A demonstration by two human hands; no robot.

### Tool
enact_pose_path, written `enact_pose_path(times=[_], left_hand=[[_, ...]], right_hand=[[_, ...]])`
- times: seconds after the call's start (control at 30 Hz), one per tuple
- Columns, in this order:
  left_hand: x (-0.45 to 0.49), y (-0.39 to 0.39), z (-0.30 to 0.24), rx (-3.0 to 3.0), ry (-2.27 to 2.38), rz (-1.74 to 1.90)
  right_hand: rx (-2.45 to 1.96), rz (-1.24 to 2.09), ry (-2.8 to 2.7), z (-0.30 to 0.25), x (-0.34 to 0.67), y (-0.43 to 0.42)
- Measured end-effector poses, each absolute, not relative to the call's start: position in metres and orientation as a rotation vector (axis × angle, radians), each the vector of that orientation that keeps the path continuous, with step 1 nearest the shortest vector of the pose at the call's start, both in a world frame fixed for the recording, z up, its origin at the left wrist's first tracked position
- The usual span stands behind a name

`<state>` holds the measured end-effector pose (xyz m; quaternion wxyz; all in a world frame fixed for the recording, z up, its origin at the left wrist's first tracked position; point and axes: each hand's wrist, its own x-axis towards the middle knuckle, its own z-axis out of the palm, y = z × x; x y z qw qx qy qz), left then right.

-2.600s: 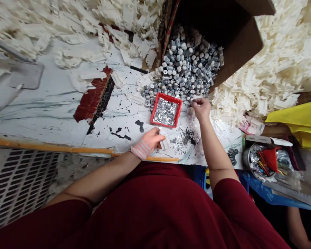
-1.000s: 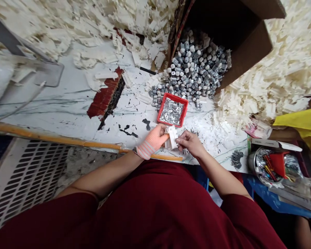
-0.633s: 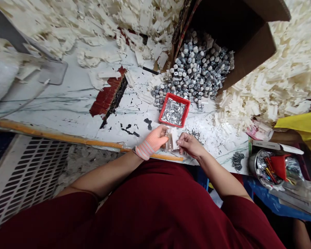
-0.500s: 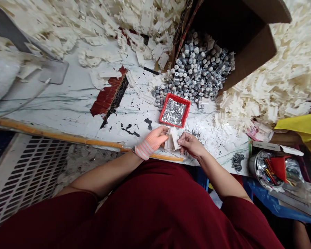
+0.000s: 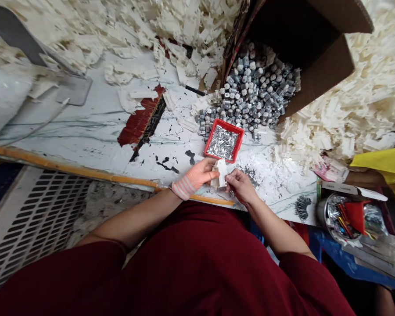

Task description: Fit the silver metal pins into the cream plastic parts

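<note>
My left hand (image 5: 197,176), in an orange-and-grey striped glove with the fingers partly bare, grips a white plastic part (image 5: 220,172) over the table's front edge. At the part's right side is my bare right hand (image 5: 239,184), thumb and forefinger pinched together against it. Whether a small pin sits in that pinch is too small to tell. Just beyond the hands stands a red square tray (image 5: 208,154) filled with small shiny metal pins (image 5: 222,142).
A heap of small grey motors (image 5: 253,94) spills from a cardboard box (image 5: 332,74). Piles of white plastic parts (image 5: 118,26) lie at the back and right. A metal tin (image 5: 323,210) with odds and ends stands at right, a white slatted crate (image 5: 36,219) at lower left.
The white plastic part has turned between my hands, so its broad face now shows. My left fingers have shifted further over it. The whole view has moved slightly.
</note>
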<state>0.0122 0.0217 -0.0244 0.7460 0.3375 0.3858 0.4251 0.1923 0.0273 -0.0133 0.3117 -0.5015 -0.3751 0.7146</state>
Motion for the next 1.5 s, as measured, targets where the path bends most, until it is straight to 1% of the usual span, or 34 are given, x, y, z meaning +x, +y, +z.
enact_pose_path(times=[0.1,0.27,0.33,0.57,0.73,0.9,0.97,1.13,1.2,1.37,1.5], left_hand=[[0.013,0.023,-0.019,0.741,0.897,0.917],[0.018,0.024,-0.016,0.713,1.052,0.949],[0.019,0.024,-0.017,0.727,1.087,0.959],[0.020,0.023,-0.016,0.783,1.128,0.967],[0.019,0.016,-0.009,0.779,1.007,0.974],[0.022,0.017,-0.012,0.862,1.114,0.972],[0.022,0.017,-0.012,0.916,1.098,0.973],[0.019,0.015,-0.005,1.065,1.128,0.909],[0.017,0.012,-0.002,1.147,1.200,0.879],[0.016,0.011,0.000,1.247,1.307,0.887],[0.015,0.017,-0.007,1.039,1.175,1.014]], right_hand=[[-1.320,1.890,-0.971,-0.013,0.193,0.027],[-1.354,1.656,-1.066,-0.009,0.193,0.026],[-1.387,1.619,-1.120,-0.008,0.193,0.026],[-1.447,1.765,-1.178,-0.012,0.191,0.029],[-1.477,1.908,-1.095,-0.010,0.189,0.028],[-1.409,1.998,-1.234,-0.008,0.192,0.037],[-1.372,1.893,-1.417,-0.006,0.196,0.047],[-1.222,1.427,-2.098,0.007,0.198,0.067],[-1.202,1.265,-2.282,0.011,0.193,0.066],[-1.191,0.946,-2.426,0.016,0.186,0.061],[-1.266,0.837,-2.488,0.021,0.188,0.063]])
